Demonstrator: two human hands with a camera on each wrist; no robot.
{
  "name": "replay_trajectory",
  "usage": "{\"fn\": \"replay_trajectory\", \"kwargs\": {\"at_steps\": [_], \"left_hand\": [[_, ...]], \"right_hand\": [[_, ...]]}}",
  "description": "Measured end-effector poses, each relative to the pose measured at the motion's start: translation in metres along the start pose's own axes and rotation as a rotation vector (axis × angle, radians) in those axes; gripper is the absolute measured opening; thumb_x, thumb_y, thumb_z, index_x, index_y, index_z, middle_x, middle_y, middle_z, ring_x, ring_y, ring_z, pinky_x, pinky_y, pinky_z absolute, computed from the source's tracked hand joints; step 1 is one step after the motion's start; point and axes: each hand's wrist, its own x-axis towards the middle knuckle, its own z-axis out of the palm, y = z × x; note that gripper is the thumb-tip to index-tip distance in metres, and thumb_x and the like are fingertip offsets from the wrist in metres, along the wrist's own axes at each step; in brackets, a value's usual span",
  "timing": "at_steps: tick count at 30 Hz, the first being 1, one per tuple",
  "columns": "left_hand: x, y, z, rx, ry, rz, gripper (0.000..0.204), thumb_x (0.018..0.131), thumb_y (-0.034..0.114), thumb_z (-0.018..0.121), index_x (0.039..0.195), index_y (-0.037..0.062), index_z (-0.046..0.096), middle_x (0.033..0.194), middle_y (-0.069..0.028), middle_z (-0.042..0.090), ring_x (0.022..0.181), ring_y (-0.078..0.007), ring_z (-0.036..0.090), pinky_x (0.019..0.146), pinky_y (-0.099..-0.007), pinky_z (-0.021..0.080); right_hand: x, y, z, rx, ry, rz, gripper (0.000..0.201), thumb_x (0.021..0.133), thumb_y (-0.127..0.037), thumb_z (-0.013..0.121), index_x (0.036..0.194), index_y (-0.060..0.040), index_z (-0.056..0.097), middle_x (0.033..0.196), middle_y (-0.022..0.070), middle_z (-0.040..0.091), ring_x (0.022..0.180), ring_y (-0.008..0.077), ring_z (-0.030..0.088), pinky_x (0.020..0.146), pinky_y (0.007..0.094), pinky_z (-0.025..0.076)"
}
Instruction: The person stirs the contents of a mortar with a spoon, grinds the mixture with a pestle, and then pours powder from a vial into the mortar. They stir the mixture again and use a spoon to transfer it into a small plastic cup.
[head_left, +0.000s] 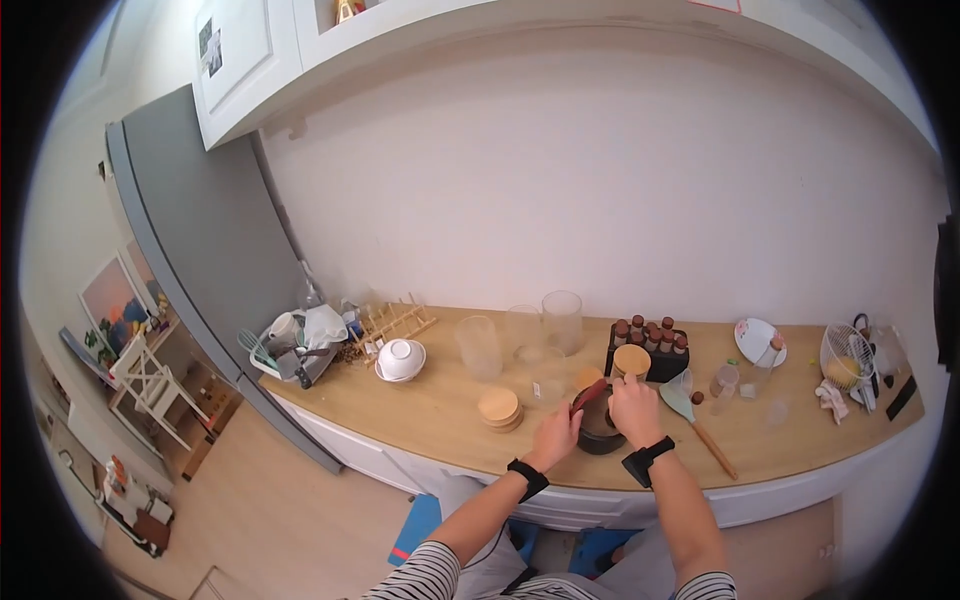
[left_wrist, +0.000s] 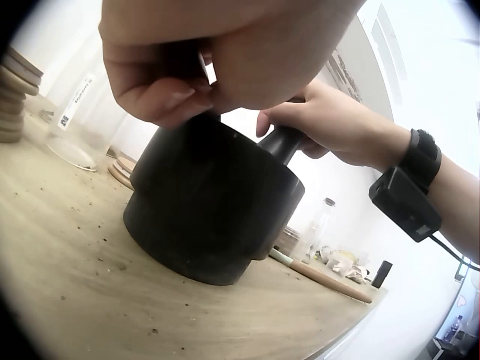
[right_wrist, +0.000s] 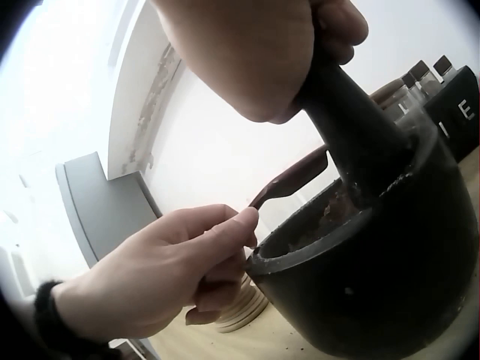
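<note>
A black mortar (head_left: 602, 441) stands on the counter in front of the person, with dark reddish bits (right_wrist: 336, 215) inside. My right hand (head_left: 636, 408) grips the top of a black pestle (right_wrist: 351, 120), whose lower end is down in the mortar. At the left of the rim, my left hand (head_left: 553, 438) pinches a dark red-brown, flat-bladed tool (right_wrist: 298, 176) between thumb and fingers. Its broad end reaches over the mortar's opening, close to the pestle. The left wrist view shows the mortar's outer wall (left_wrist: 206, 206), with the left fingers hiding part of its rim.
Stacked wooden lids (head_left: 499, 408) and several clear jars (head_left: 480, 348) stand left and behind. A black rack (head_left: 668, 366) holds brown-capped bottles. A pale green spoon with a wooden handle (head_left: 714, 447) lies right. Farther off are a white bowl (head_left: 400, 360) and a wire basket (head_left: 845, 352).
</note>
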Motion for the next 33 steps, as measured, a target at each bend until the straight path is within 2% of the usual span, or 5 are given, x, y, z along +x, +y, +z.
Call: {"fn": "replay_trajectory", "kwargs": {"at_steps": [9, 12, 20, 27, 33], "left_hand": [[0.001, -0.004, 0.011, -0.191, 0.032, -0.086, 0.024, 0.102, 0.029, 0.063, 0.106, 0.0071, 0.056, 0.081, -0.0253, 0.07, 0.078, -0.0491, 0.068, 0.065, -0.0572, 0.052], [0.0, -0.002, 0.012, -0.22, 0.039, -0.125, 0.024, 0.102, 0.029, 0.063, 0.106, 0.0068, 0.055, 0.082, -0.0251, 0.07, 0.079, -0.0488, 0.068, 0.067, -0.0569, 0.052], [0.004, -0.007, 0.017, -0.325, 0.037, -0.116, 0.024, 0.101, 0.025, 0.065, 0.105, 0.0045, 0.054, 0.085, -0.0257, 0.069, 0.081, -0.0494, 0.067, 0.067, -0.0552, 0.051], [0.003, -0.01, 0.019, -0.333, 0.043, -0.118, 0.024, 0.101, 0.024, 0.066, 0.103, 0.0042, 0.053, 0.084, -0.0262, 0.068, 0.08, -0.0497, 0.066, 0.066, -0.055, 0.051], [0.003, -0.011, 0.019, -0.375, 0.046, -0.107, 0.024, 0.1, 0.022, 0.067, 0.102, 0.003, 0.053, 0.082, -0.0269, 0.068, 0.08, -0.05, 0.066, 0.065, -0.054, 0.051]], "right_hand": [[0.019, -0.013, 0.03, 0.004, -0.024, 0.014, 0.012, 0.084, -0.014, 0.068, 0.086, -0.0024, 0.066, 0.085, 0.0156, 0.064, 0.074, 0.0377, 0.07, 0.066, 0.0476, 0.058], [0.021, -0.011, 0.021, 0.029, -0.114, -0.02, 0.01, 0.084, -0.013, 0.067, 0.086, -0.0026, 0.066, 0.086, 0.0157, 0.064, 0.074, 0.0392, 0.069, 0.067, 0.0496, 0.058], [0.012, -0.016, 0.013, 0.045, -0.13, -0.085, 0.013, 0.082, -0.016, 0.07, 0.085, -0.0036, 0.065, 0.09, 0.0161, 0.067, 0.074, 0.0389, 0.07, 0.066, 0.0488, 0.058], [0.028, 0.01, 0.033, 0.006, -0.213, 0.135, 0.012, 0.086, -0.015, 0.067, 0.085, -0.0034, 0.069, 0.085, 0.0167, 0.069, 0.077, 0.0393, 0.07, 0.068, 0.0499, 0.058], [-0.004, -0.021, 0.01, 0.035, -0.045, -0.202, 0.012, 0.081, -0.014, 0.069, 0.087, -0.0066, 0.061, 0.086, 0.0118, 0.058, 0.074, 0.0336, 0.068, 0.063, 0.0466, 0.057]]}}
